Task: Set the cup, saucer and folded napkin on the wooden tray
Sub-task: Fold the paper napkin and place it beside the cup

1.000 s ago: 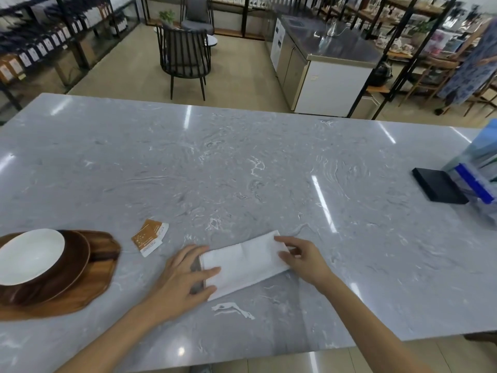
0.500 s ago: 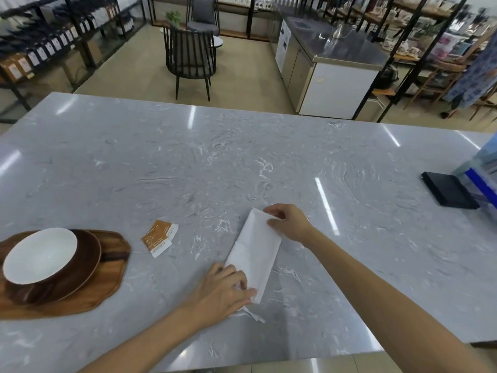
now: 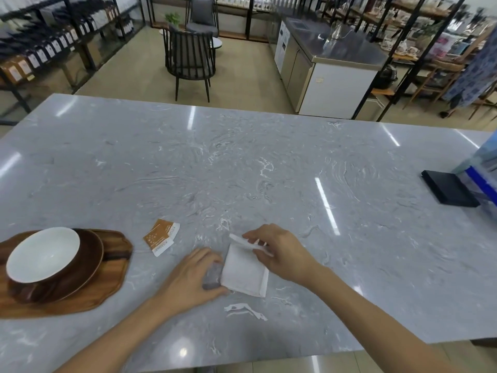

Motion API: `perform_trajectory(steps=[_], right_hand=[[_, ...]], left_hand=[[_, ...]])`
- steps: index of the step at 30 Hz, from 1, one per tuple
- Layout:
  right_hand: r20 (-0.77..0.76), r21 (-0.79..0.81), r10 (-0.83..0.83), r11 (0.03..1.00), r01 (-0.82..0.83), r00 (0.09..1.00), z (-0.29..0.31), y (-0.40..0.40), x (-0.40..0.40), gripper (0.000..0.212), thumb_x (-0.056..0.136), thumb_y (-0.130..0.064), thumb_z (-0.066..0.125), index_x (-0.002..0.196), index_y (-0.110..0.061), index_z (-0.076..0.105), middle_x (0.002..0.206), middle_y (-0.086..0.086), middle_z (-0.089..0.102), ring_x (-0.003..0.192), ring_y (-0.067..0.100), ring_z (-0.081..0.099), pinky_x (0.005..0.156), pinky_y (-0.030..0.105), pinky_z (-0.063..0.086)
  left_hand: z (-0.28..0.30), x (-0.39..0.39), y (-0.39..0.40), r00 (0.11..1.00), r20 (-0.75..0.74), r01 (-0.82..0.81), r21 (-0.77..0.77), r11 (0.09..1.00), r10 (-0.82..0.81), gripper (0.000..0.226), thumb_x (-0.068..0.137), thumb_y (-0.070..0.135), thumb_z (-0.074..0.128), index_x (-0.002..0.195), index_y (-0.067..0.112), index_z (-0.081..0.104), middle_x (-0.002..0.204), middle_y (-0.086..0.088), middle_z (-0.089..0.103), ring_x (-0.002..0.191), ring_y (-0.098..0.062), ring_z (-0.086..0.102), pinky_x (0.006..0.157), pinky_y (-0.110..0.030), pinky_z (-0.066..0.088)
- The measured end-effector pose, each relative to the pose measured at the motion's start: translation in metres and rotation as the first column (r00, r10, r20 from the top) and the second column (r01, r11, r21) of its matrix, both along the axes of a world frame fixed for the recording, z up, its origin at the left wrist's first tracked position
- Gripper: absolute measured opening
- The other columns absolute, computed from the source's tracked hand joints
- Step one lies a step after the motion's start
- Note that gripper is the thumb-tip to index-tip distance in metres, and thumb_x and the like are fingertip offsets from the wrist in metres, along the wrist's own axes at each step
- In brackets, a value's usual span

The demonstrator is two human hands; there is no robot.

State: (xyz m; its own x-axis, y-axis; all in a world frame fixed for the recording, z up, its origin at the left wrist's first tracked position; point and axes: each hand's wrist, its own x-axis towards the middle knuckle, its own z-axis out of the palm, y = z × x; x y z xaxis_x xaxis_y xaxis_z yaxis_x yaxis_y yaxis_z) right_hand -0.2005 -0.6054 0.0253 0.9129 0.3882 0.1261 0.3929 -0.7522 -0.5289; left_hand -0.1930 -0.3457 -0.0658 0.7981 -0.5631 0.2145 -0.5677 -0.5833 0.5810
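Observation:
A white napkin (image 3: pixel 243 273) lies on the grey marble table, near the front edge. My right hand (image 3: pixel 282 254) pinches its far end and bends it back over the rest. My left hand (image 3: pixel 192 277) rests flat on the table, fingers pressing the napkin's left edge. At the far left a wooden tray (image 3: pixel 107 286) carries a brown saucer (image 3: pixel 90 261) with a brown cup, white inside (image 3: pixel 43 258), standing on it.
An orange and white sachet (image 3: pixel 160 236) lies between the tray and the napkin. A black flat box (image 3: pixel 447 188) and a clear container with blue trim (image 3: pixel 484 168) sit at the right edge. Chairs, shelves and a counter stand beyond the table.
The napkin was turned from lying crosswise to lengthwise. Now my right hand has drawn its far end back towards me, halving its length. My left hand shifted to its left edge.

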Motion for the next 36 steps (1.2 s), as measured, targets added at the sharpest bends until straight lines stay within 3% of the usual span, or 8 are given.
perform_trajectory(steps=[3, 7, 15, 20, 23, 25, 29, 36], right_hand=[[0.013, -0.016, 0.028, 0.999, -0.027, 1.0, -0.015, 0.007, -0.022, 0.03, 0.091, -0.007, 0.069, 0.121, -0.009, 0.071, 0.11, 0.011, 0.071, 0.098, 0.027, 0.066, 0.082, 0.038, 0.056], [0.015, -0.078, 0.092, 0.993, -0.09, 0.996, -0.039, 0.017, -0.037, 0.034, 0.087, -0.005, 0.07, 0.121, -0.01, 0.072, 0.118, 0.012, 0.07, 0.106, 0.032, 0.065, 0.087, 0.039, 0.056], [0.04, -0.046, 0.1, 0.994, -0.098, 0.994, -0.064, 0.017, -0.053, 0.024, 0.089, -0.015, 0.074, 0.112, -0.01, 0.075, 0.115, 0.01, 0.072, 0.098, 0.029, 0.07, 0.085, 0.034, 0.058], [0.139, 0.013, -0.078, 0.997, 0.077, 0.987, -0.07, 0.016, -0.056, 0.023, 0.097, -0.022, 0.063, 0.114, -0.009, 0.072, 0.117, 0.008, 0.07, 0.104, 0.025, 0.067, 0.088, 0.037, 0.057], [0.174, -0.135, -0.258, 0.95, 0.282, 0.95, -0.073, 0.027, -0.05, 0.044, 0.104, -0.032, 0.045, 0.139, -0.007, 0.056, 0.145, 0.013, 0.056, 0.13, 0.029, 0.055, 0.106, 0.044, 0.049], [0.108, -0.266, -0.324, 0.901, 0.342, 0.94, -0.08, 0.033, -0.048, 0.059, 0.108, -0.04, 0.031, 0.154, -0.005, 0.035, 0.162, 0.014, 0.034, 0.149, 0.029, 0.034, 0.121, 0.044, 0.031], [0.037, -0.386, -0.344, 0.861, 0.331, 0.938, -0.098, 0.026, -0.051, 0.066, 0.107, -0.047, 0.015, 0.161, -0.01, 0.009, 0.17, 0.007, 0.007, 0.157, 0.022, 0.006, 0.128, 0.042, 0.003], [0.06, -0.404, -0.359, 0.845, 0.352, 0.931, -0.107, 0.022, -0.053, 0.068, 0.105, -0.048, 0.017, 0.16, -0.008, 0.019, 0.168, 0.007, 0.016, 0.156, 0.022, 0.009, 0.123, 0.047, 0.005]], left_hand=[[0.002, -0.002, 0.006, 0.998, -0.029, -0.05, -0.015, 0.999, 0.049, 0.07, 0.072, 0.061, 0.077, 0.128, 0.024, 0.056, 0.119, 0.014, 0.055, 0.112, -0.006, 0.053, 0.093, -0.026, 0.048], [0.006, -0.005, 0.005, 0.999, -0.012, 0.033, -0.002, 0.999, -0.033, 0.074, 0.078, 0.054, 0.076, 0.144, 0.03, 0.051, 0.137, 0.014, 0.051, 0.124, -0.004, 0.048, 0.101, -0.026, 0.045], [-0.003, -0.007, -0.001, 0.987, 0.116, 0.096, 0.104, 0.99, -0.108, 0.039, 0.091, 0.051, 0.064, 0.122, 0.03, 0.073, 0.137, 0.01, 0.064, 0.121, -0.014, 0.059, 0.092, -0.038, 0.055], [0.0, 0.002, -0.009, 0.979, 0.186, 0.069, 0.065, 0.996, -0.08, 0.028, 0.097, 0.045, 0.059, 0.115, 0.03, 0.075, 0.128, 0.012, 0.066, 0.119, -0.011, 0.057, 0.087, -0.039, 0.054], [0.009, 0.014, -0.023, 0.982, 0.178, 0.03, 0.21, 0.977, -0.068, 0.049, 0.1, 0.048, 0.049, 0.142, 0.024, 0.057, 0.15, 0.007, 0.053, 0.142, -0.016, 0.042, 0.108, -0.038, 0.046], [0.011, 0.018, -0.033, 0.988, 0.104, 0.067, 0.37, 0.927, -0.113, 0.063, 0.103, 0.054, 0.033, 0.157, 0.022, 0.032, 0.166, 0.009, 0.025, 0.156, -0.015, 0.014, 0.123, -0.037, 0.027], [0.003, 0.01, -0.045, 0.979, 0.051, 0.131, 0.575, 0.807, -0.196, 0.069, 0.101, 0.055, 0.005, 0.162, 0.022, 0.0, 0.169, 0.01, -0.009, 0.155, -0.013, -0.017, 0.127, -0.038, -0.003], [-0.003, 0.008, -0.041, 0.984, -0.02, 0.152, 0.612, 0.776, -0.177, 0.07, 0.099, 0.053, -0.001, 0.159, 0.021, -0.015, 0.166, 0.008, -0.025, 0.152, -0.011, -0.027, 0.126, -0.037, -0.012]])
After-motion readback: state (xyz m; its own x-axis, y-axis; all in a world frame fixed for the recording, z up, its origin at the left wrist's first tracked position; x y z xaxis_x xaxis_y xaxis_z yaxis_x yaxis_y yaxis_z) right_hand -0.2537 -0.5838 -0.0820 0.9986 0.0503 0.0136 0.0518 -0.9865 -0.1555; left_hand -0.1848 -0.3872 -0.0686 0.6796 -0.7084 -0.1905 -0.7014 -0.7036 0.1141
